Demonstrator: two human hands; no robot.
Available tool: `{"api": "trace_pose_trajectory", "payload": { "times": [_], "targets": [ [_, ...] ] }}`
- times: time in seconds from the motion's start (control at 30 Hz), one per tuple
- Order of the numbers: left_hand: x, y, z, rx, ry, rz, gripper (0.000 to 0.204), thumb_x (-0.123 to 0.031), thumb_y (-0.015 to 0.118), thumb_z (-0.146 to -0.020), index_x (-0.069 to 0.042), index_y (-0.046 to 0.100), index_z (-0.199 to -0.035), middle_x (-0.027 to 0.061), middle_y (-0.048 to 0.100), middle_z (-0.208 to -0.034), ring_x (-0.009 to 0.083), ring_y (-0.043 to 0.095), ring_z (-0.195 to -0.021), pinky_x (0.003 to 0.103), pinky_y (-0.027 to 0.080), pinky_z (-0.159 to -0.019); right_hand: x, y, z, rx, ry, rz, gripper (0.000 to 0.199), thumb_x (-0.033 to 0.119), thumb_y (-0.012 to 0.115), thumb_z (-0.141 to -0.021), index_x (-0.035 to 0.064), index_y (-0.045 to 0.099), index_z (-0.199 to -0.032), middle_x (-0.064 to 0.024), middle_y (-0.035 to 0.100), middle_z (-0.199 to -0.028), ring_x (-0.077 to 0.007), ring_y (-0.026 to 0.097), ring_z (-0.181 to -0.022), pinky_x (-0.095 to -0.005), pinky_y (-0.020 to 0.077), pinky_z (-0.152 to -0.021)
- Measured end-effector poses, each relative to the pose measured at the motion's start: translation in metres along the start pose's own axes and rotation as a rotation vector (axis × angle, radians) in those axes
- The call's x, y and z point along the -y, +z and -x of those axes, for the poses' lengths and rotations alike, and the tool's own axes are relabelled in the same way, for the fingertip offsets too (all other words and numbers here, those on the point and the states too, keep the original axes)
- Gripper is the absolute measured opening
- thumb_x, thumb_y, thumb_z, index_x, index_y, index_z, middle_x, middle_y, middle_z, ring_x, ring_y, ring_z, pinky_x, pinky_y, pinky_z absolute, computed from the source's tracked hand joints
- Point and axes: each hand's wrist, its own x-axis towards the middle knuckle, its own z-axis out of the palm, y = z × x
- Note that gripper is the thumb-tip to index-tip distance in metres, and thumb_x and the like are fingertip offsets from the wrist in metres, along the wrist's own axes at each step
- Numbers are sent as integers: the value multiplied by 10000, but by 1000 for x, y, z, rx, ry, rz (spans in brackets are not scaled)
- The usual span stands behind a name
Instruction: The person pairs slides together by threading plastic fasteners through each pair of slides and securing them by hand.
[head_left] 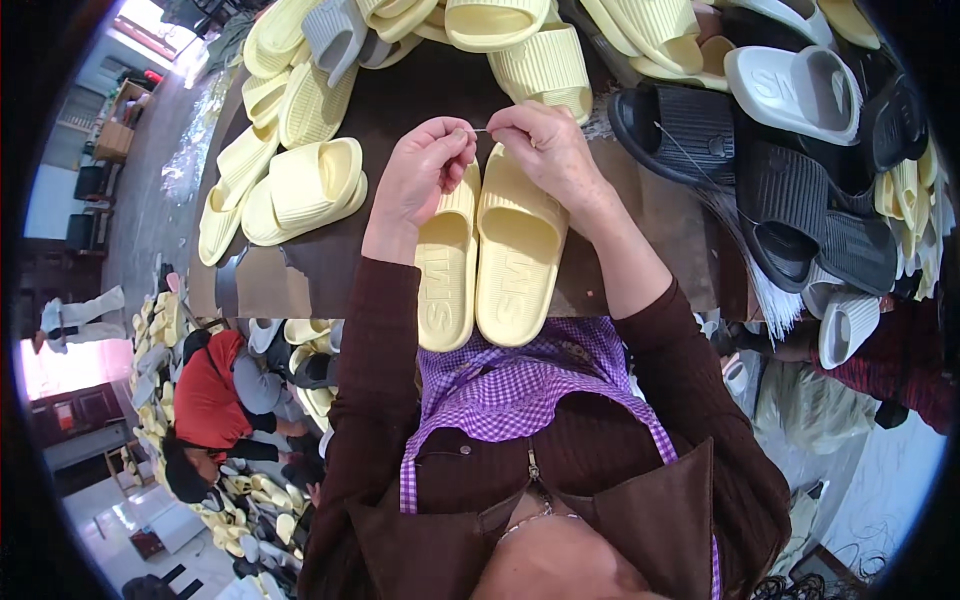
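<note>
A pair of pale yellow slide slippers lies side by side at the near edge of the dark table, the left slipper [446, 290] and the right slipper [515, 275] with their heels toward me. Over their toe ends, my left hand [425, 170] and my right hand [555, 155] are both closed in a pinch. Between the fingertips a thin white strand [480, 131] is stretched. Whether it passes through the slippers cannot be made out, as my hands cover parts of the straps.
Yellow slippers [310, 185] and a grey one [334, 38] lie to the left and far side. Black slippers [690, 130], a white slipper [790, 90] and a bundle of white strands [765, 265] are at right. Behind, a person in a red vest [208, 390] bends among piled slippers.
</note>
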Motion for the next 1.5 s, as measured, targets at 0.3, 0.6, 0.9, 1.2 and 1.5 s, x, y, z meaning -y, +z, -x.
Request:
{"api": "trace_pose_trajectory", "payload": {
  "times": [0.3,0.6,0.9,1.2,1.5],
  "targets": [
    [0,-1,1,2,-15,-10,107,-125,545,-907,-55,617,-872,-18,578,-706,32,461,-539,164,351,-473,7,-5,0,11,30,67,70,52,619,-782,38,647,-844,-99,624,-753,-257,595,-727,-353,453,-715],
    [1,-2,0,-11,-29,-9,115,-124,544,-903,-47,620,-864,-19,576,-696,28,455,-529,164,346,-467,13,-5,2,19,32,131,63,74,611,-794,55,649,-841,-77,625,-761,-246,583,-740,-354,417,-799],
    [3,-9,-2,54,-32,-28,107,-120,539,-910,-42,612,-906,-2,577,-734,44,472,-588,162,373,-517,4,-3,2,39,11,146,64,86,612,-795,64,647,-845,-45,630,-769,-216,592,-752,-339,392,-827],
    [3,-5,1,20,-18,-12,124,-126,534,-913,-45,622,-881,-18,574,-707,28,456,-540,158,355,-487,6,-3,3,47,7,168,67,90,617,-792,72,646,-850,-37,634,-773,-201,593,-751,-329,388,-831],
    [2,0,1,-42,-8,-47,118,-125,542,-912,-48,619,-866,-29,572,-695,16,453,-530,152,344,-475,11,-3,3,3,24,166,87,75,602,-783,70,655,-851,-51,635,-768,-233,579,-727,-337,413,-802]
  ]
}}
